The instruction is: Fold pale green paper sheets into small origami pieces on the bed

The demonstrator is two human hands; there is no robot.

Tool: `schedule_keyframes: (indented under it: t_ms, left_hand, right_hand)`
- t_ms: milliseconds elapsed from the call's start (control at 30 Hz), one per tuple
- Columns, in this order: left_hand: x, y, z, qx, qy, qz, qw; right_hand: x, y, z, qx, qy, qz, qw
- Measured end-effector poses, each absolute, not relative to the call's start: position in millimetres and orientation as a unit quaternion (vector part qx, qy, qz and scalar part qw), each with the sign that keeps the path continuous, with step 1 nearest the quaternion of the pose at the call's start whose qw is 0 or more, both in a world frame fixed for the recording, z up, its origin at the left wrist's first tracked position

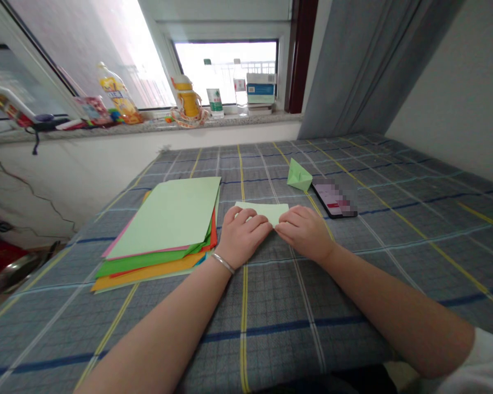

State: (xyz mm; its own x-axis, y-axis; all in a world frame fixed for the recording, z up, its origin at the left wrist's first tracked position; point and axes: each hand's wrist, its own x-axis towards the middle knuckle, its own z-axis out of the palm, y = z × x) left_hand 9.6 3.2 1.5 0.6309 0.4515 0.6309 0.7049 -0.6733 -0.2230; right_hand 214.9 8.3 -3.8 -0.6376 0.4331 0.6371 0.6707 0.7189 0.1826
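A small piece of light green paper [267, 209] lies low on the checked cloth in front of me, mostly covered by my hands. My left hand [244, 232], with a silver bangle at its wrist, is closed over the paper's left part, fingers curled. From the other side my right hand [304, 231] pinches the paper's near right edge. The two hands almost meet at the fingertips. Just beyond the right hand stands a folded light green paper shape [299, 176], and a phone [334, 198] rests beside it.
To the left lies a stack of coloured paper sheets [166, 219], light green on top. A grey checked cloth [353, 317] covers the surface. Along the windowsill [148, 123] stand a yellow water bottle [188, 98], a drink bottle [117, 94], clear bottles and boxes [261, 90]. A grey curtain [353, 65] hangs at right.
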Motion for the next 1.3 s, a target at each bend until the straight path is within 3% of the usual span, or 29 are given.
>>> schedule_keyframes:
  t_ms: [267,500,900,1167,1300]
  left_hand:
    - [8,4,5,-0.879,-0.322,-0.25,0.247]
    - [-1,7,10,-0.863,-0.364,-0.263,0.233]
    - [-26,14,22,-0.878,-0.376,-0.26,0.143]
    - [-36,16,24,-0.907,-0.361,-0.217,0.029]
    - [-27,12,17,-0.89,-0.397,-0.223,0.024]
  right_hand:
    - [218,12,-4,-0.31,-0.894,-0.168,0.278]
    - [239,22,-2,-0.313,-0.887,-0.103,0.324]
    - [261,33,2,-0.325,-0.879,-0.041,0.346]
    - [264,31,7,-0.306,-0.902,0.014,0.306]
    - [265,29,8,-0.3,-0.915,0.055,0.265]
